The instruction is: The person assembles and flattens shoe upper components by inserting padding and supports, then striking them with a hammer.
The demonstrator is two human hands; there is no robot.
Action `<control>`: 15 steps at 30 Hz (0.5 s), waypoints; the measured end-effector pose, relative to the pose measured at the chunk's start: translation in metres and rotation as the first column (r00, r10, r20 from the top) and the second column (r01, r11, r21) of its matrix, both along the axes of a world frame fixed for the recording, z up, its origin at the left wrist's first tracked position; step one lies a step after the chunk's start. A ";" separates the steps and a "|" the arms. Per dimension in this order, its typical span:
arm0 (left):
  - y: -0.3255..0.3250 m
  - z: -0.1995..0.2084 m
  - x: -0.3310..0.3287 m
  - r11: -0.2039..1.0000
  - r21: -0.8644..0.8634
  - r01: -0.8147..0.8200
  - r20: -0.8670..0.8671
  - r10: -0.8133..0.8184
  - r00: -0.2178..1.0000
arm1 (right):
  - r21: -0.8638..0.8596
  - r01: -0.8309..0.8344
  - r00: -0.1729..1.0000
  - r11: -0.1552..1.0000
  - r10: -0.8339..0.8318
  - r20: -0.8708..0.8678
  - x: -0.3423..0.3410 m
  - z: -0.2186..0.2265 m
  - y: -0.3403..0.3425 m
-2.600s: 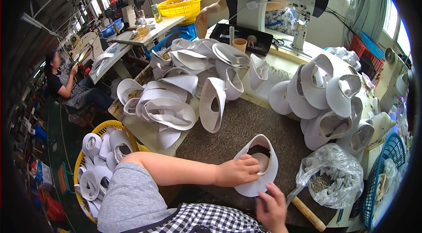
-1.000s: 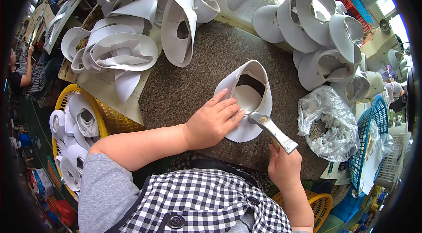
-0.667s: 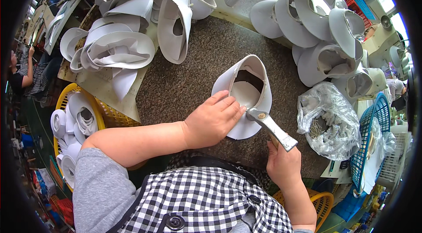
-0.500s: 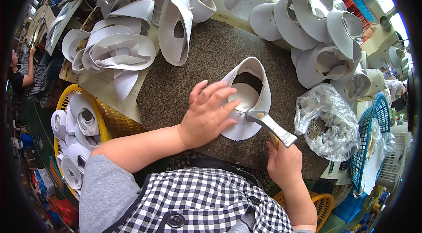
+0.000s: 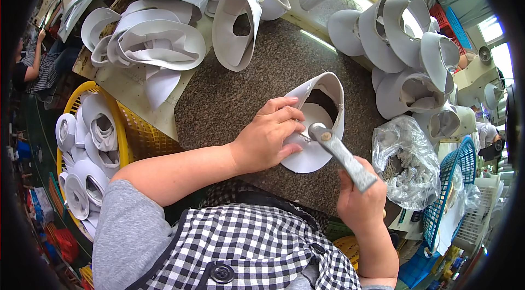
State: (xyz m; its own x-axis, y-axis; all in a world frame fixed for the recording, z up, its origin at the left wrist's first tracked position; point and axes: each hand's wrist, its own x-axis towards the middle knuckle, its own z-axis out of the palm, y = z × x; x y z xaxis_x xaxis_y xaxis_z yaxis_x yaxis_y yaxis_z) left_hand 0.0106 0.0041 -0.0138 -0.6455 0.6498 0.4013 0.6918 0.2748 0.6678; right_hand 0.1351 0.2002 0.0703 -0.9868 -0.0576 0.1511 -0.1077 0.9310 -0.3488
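A white piece shaped like a visor point(image 5: 309, 157), with a broad rounded flap and a looped band, rests on the dark speckled worktop point(image 5: 219, 104). My left hand point(image 5: 268, 132) lies over its left side, fingers outstretched and a little apart, thumb low on the flap. My right hand point(image 5: 362, 197) is closed round the handle of a hammer point(image 5: 350, 163). The hammer's rounded metal head is over the spot where band and flap meet; whether it touches cannot be told. Most of the handle is hidden by the fist.
Similar white pieces are heaped at the far left point(image 5: 164, 44) and far right point(image 5: 377, 54). A yellow basket point(image 5: 124, 120) of them stands at left. To the right are a clear plastic bag point(image 5: 418, 180) with a grey bundle inside and a blue basket point(image 5: 437, 219).
My left fingers have come down onto the band. The hammer has shifted slightly, its head now further over the join. The view has turned a little, moving the surroundings within it.
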 end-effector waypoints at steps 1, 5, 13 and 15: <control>0.000 0.000 0.000 1.000 -0.005 0.007 -0.005 -0.007 1.000 | -0.069 0.028 1.000 0.997 -0.027 0.013 0.002 0.001 -0.003; 0.000 -0.003 0.000 1.000 0.008 0.010 -0.008 -0.010 1.000 | 0.098 -0.017 1.000 0.995 0.018 -0.006 -0.002 -0.011 0.003; 0.000 -0.002 0.000 1.000 0.007 0.019 -0.010 -0.019 1.000 | 0.016 0.023 0.999 1.000 -0.024 0.030 0.003 -0.024 0.003; 0.001 -0.002 0.000 1.000 0.013 0.017 -0.013 -0.017 1.000 | 0.005 0.051 0.999 0.999 -0.051 -0.004 0.003 -0.022 0.005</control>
State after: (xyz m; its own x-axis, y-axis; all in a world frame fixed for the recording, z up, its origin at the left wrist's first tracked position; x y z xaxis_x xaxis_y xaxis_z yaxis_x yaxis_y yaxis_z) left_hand 0.0105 0.0050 -0.0153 -0.6293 0.6551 0.4182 0.7048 0.2543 0.6623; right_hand 0.1378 0.2050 0.0481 -0.9879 -0.0084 0.1549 -0.0619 0.9370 -0.3437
